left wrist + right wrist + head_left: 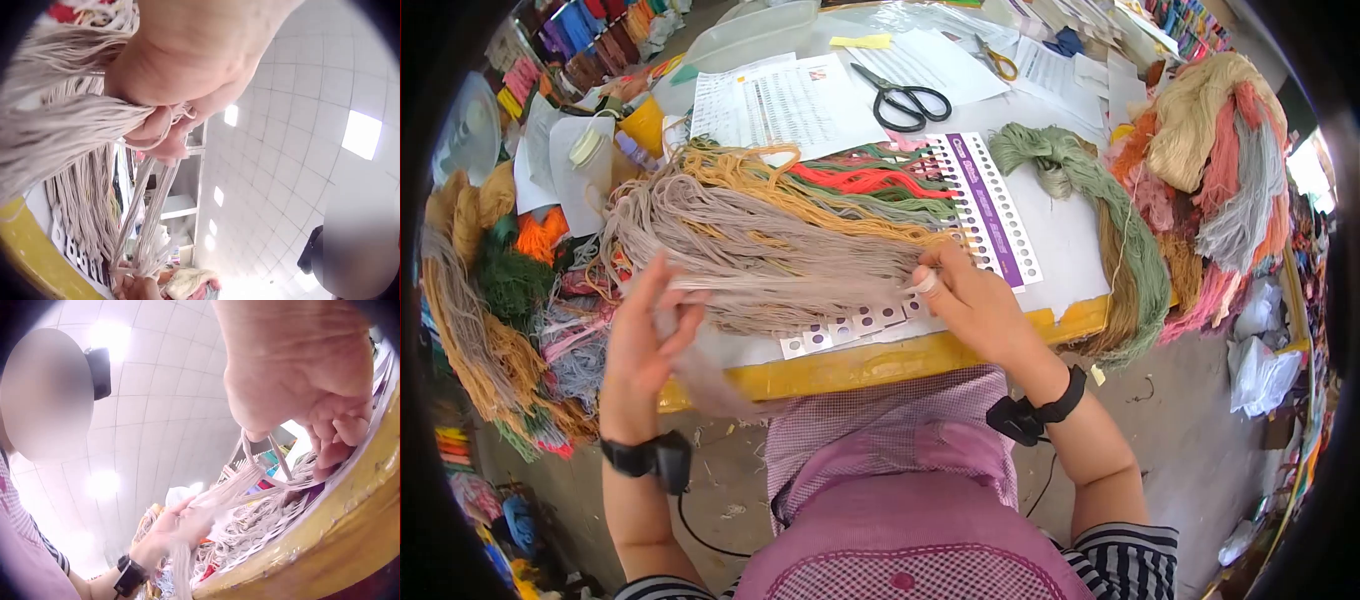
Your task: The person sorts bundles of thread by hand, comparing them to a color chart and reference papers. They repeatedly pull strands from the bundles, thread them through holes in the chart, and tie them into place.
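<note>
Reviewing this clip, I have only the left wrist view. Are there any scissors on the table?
Observer: Yes, the head view shows metal scissors with black handles among white printed sheets.
Operator: Is anything looped at the right hand?
Observer: The right wrist view shows a loop of greyish-beige thread at its thumb.
Operator: What hangs at the far right?
Observer: In the head view, a knotted hank of sage-green thread hangs over the table's yellow edge.

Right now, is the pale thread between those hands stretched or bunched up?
Stretched: the pale thread runs nearly straight from the left hand to the right hand in the head view.
</note>
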Motion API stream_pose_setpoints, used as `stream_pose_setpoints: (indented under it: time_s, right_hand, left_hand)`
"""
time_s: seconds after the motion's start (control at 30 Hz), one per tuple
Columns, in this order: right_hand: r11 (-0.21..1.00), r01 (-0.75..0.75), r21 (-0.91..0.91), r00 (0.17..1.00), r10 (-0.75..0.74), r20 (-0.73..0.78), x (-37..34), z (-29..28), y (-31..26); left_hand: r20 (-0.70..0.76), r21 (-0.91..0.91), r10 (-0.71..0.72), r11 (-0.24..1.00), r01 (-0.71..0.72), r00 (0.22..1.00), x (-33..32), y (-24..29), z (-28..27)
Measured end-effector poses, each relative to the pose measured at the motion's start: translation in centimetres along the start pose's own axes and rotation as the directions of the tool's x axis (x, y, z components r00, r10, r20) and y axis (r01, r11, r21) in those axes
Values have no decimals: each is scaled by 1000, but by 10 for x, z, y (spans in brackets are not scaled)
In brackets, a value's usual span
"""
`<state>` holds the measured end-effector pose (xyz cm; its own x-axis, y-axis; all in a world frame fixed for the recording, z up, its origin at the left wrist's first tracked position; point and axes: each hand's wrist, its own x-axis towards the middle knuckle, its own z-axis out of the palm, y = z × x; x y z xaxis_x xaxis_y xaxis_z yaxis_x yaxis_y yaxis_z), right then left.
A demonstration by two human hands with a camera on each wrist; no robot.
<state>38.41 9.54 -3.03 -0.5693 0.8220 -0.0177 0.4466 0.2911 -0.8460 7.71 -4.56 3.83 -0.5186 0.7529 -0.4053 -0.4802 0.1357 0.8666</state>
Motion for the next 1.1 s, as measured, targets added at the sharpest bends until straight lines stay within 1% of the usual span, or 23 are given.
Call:
stream_pose_setpoints:
  time_s: [0.03,0.07,0.1,0.17,0.2,0.23,0.3,0.33,0.37,0.4,0.47,0.5,0.6,0.63,0.67,0.73,0.77,0.83,0.87,0.93,1.0,1.07,1.1]
  right_hand:
    - [995,-1,-99,1000,1,-2,-2,1,-7]
    - [980,0,-199,1000,0,-1,-3,3,-11]
    - [980,-5,-197,1000,4,-5,-4,6,-11]
    - [931,113,-348,985,-151,-83,-4,13,-8]
    - [931,111,-348,985,-149,-84,-4,15,-7]
    - [927,109,-360,984,-153,-96,-3,16,-6]
    - [921,101,-376,982,-153,-110,-3,13,-8]
    - [935,64,-349,990,-102,-93,-3,11,-12]
    - [946,26,-322,996,-52,-73,-3,10,-14]
    - [946,25,-323,996,-51,-75,-2,10,-13]
    - [938,70,-338,989,-109,-98,-2,13,-10]
    - [939,65,-337,989,-105,-101,-2,13,-8]
    - [934,58,-352,993,-91,-80,-1,14,-6]
    - [926,57,-373,992,-94,-80,-1,14,-7]
    - [917,57,-394,992,-98,-83,-1,15,-9]
    - [908,55,-415,992,-96,-78,-1,15,-11]
    - [900,46,-434,994,-84,-69,-2,15,-13]
    - [900,62,-431,992,-105,-77,-3,17,-12]
    - [903,67,-423,990,-114,-85,-4,17,-12]
    - [891,91,-444,982,-154,-106,-9,16,-16]
    - [885,123,-449,975,-193,-114,-15,22,-26]
    - [933,206,-294,969,-236,-71,-23,24,-47]
    - [970,207,-130,976,-213,-39,-26,28,-57]
  left_hand:
    - [8,10,-2,1000,2,1000,-7,3,-3]
    - [90,66,11,998,-17,996,-15,6,-6]
    - [170,117,19,992,-39,985,-23,10,-10]
    - [133,59,40,997,-49,990,-32,18,-14]
    - [93,0,62,998,-62,994,-35,22,-17]
    - [256,-20,95,995,-93,962,-36,24,-23]
    - [266,-22,101,995,-99,959,-36,28,-34]
    - [271,-23,108,994,-106,957,-36,29,-36]
    - [139,12,158,987,-161,978,-36,30,-32]
    - [140,12,157,987,-160,978,-34,32,-34]
    - [-111,57,232,972,-227,966,-25,41,-46]
    - [-181,35,250,968,-248,951,-19,48,-52]
    - [-117,46,238,971,-234,964,14,68,-96]
    - [-80,6,213,977,-213,974,34,77,-110]
    - [-81,4,221,975,-221,972,44,82,-104]
    - [34,45,301,952,-302,953,61,91,-90]
    - [27,37,311,949,-312,950,69,91,-74]
    - [-211,153,496,868,-473,842,78,84,-36]
    - [-218,150,509,860,-487,832,78,76,-37]
    - [-71,136,399,912,-388,914,72,62,-46]
    - [0,1,263,965,-263,965,26,30,-2]
    - [229,-124,65,992,-38,971,-13,6,27]
    - [264,-139,-9,989,47,965,-30,-4,40]
